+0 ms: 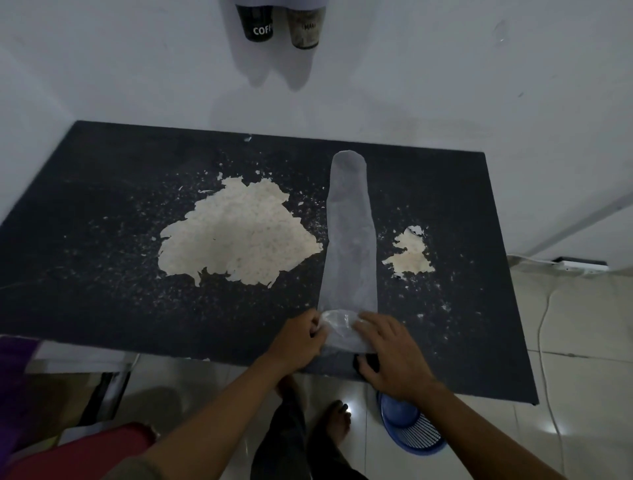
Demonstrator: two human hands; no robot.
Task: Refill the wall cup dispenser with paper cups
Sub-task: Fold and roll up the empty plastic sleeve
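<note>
At the lower centre of the frame, the left hand [301, 337] and the right hand [394, 356] both pinch the crumpled near end of a long translucent plastic sleeve [351, 236]; what it contains I cannot tell. The sleeve lies flat on the black table with peeled pale patches [102, 212], pointing toward the white wall. At the top centre, a black paper cup [258, 24] and a beige paper cup [305, 29] hang down beside each other from the wall dispenser [277, 2].

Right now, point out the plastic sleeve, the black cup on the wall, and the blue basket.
plastic sleeve [349, 233], head view, middle of its length.
black cup [259, 24], head view, printed side.
blue basket [411, 431], head view, slatted rim.
</note>
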